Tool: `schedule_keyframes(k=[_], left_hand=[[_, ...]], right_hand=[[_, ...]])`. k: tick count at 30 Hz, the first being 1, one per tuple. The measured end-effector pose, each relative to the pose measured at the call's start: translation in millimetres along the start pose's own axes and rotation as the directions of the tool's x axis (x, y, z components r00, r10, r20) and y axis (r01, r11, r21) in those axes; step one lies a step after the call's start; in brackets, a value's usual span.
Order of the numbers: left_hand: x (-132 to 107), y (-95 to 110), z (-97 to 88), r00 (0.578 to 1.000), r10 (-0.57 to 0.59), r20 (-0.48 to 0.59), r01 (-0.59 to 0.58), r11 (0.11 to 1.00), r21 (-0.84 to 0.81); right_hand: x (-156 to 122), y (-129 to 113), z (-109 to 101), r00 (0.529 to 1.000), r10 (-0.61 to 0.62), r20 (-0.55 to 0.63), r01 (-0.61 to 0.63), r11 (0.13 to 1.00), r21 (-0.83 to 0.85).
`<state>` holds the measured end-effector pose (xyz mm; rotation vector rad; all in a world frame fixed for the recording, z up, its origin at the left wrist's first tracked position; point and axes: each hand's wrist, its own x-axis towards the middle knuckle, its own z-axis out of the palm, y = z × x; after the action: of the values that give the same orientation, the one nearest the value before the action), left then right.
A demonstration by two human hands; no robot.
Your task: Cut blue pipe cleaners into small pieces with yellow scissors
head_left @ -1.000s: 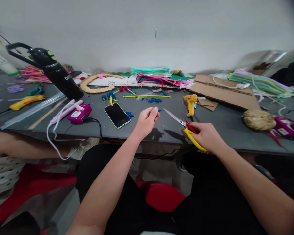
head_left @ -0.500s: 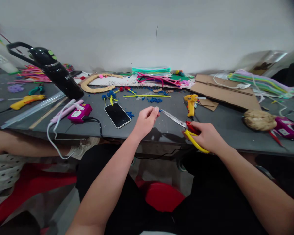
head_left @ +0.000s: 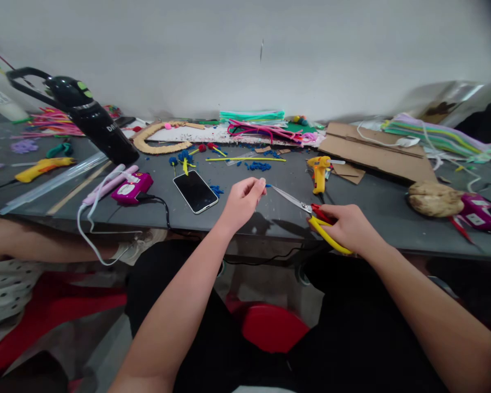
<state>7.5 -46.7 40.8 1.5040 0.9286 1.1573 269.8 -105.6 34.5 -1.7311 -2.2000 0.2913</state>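
Note:
My left hand (head_left: 242, 201) hovers over the front of the grey table (head_left: 270, 218), its fingers pinched on a tiny blue piece (head_left: 267, 186) that barely shows. My right hand (head_left: 347, 228) grips the yellow-and-red handles of a pair of scissors (head_left: 309, 212). The blades point left, and their tips sit right at my left fingertips and the blue piece. A black phone (head_left: 195, 191) lies face up just left of my left hand.
Blue scraps (head_left: 258, 166), a long yellow stick (head_left: 245, 160) and pipe cleaners (head_left: 265, 131) litter the back. A yellow glue gun (head_left: 319, 172) stands right of the blades. Cardboard (head_left: 372, 150), a black tool (head_left: 88, 120), a pink device (head_left: 131, 189). Another person's arm (head_left: 36, 245) lies at left.
The scissors have swung left and up until their tips meet my left fingertips. My left hand has barely moved.

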Motion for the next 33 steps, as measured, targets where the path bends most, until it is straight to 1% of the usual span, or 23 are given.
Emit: schedule_keyframes(k=[2,3,5,6,8,10,12,14,16,17,19,21,22,24,25,26,28,31,33], left_hand=[[-0.6,-0.5,-1.9,1.0,-0.014,-0.023,0.015,0.999,0.048],[-0.7,-0.6,-4.3,0.999,-0.021,-0.047,0.025,0.995,0.097],[0.7,0.0,-13.5,0.994,-0.035,-0.099,0.059,0.966,0.25],[2.4,0.9,-20.9,0.992,-0.043,-0.119,0.082,0.934,0.348],[8.3,3.8,-41.2,0.986,-0.087,-0.139,0.148,0.837,0.526],[17.1,7.3,-66.3,0.973,-0.183,-0.141,0.23,0.706,0.669],[27.5,9.5,-90.3,0.941,-0.3,-0.153,0.313,0.612,0.726],[37.7,8.6,-107.9,0.9,-0.38,-0.216,0.406,0.544,0.735],[46.1,4.6,-116.9,0.865,-0.446,-0.231,0.459,0.515,0.724],[49.2,1.9,-118.9,0.856,-0.467,-0.224,0.464,0.502,0.73],[53.3,-3.3,-120.5,0.852,-0.483,-0.203,0.448,0.471,0.76],[55.0,-6.5,-122.3,0.858,-0.471,-0.206,0.425,0.424,0.799],[55.4,-7.0,-124.0,0.86,-0.457,-0.225,0.423,0.396,0.815],[55.6,-5.7,-128.6,0.868,-0.404,-0.288,0.438,0.351,0.828],[55.7,-4.0,-130.8,0.874,-0.363,-0.323,0.448,0.345,0.825],[55.8,-2.0,-132.3,0.881,-0.313,-0.355,0.455,0.354,0.817],[56.7,2.4,-131.9,0.9,-0.2,-0.388,0.437,0.407,0.802],[62.0,5.3,-121.0,0.932,-0.067,-0.356,0.34,0.504,0.794],[69.3,2.5,-108.9,0.95,-0.016,-0.313,0.272,0.539,0.797]], right_hand=[[0.0,0.9,-0.2,1.0,0.027,-0.013,-0.027,1.0,0.007],[-0.1,1.2,-0.4,0.999,0.044,-0.016,-0.044,0.999,0.016],[-0.4,1.8,-0.8,0.997,0.073,-0.014,-0.072,0.997,0.03],[-0.5,2.2,-0.9,0.996,0.083,-0.012,-0.083,0.996,0.03],[-0.8,2.8,-1.1,0.996,0.09,-0.009,-0.089,0.996,0.021],[-0.7,2.8,-1.3,0.996,0.086,-0.01,-0.085,0.996,0.009],[-0.3,1.8,-1.9,0.997,0.077,-0.005,-0.077,0.997,-0.002],[0.4,0.3,-2.9,0.998,0.068,0.009,-0.068,0.998,-0.012],[1.1,-1.0,-3.9,0.998,0.065,0.024,-0.064,0.998,-0.025],[1.4,-1.2,-4.3,0.997,0.064,0.03,-0.064,0.998,-0.03],[1.6,-0.7,-4.5,0.997,0.065,0.038,-0.064,0.997,-0.035],[1.4,0.9,-3.9,0.997,0.062,0.04,-0.06,0.998,-0.036],[1.2,1.7,-3.6,0.997,0.058,0.041,-0.056,0.998,-0.034],[0.7,2.5,-3.1,0.998,0.053,0.041,-0.051,0.998,-0.036],[0.5,2.1,-3.2,0.998,0.057,0.042,-0.055,0.998,-0.04],[0.7,1.2,-3.5,0.997,0.069,0.041,-0.067,0.997,-0.047],[2.0,-2.4,-4.8,0.992,0.122,0.038,-0.118,0.99,-0.075],[8.0,-10.1,-7.4,0.966,0.252,0.059,-0.24,0.957,-0.161],[14.4,-15.6,-8.7,0.949,0.298,0.106,-0.268,0.935,-0.233]])
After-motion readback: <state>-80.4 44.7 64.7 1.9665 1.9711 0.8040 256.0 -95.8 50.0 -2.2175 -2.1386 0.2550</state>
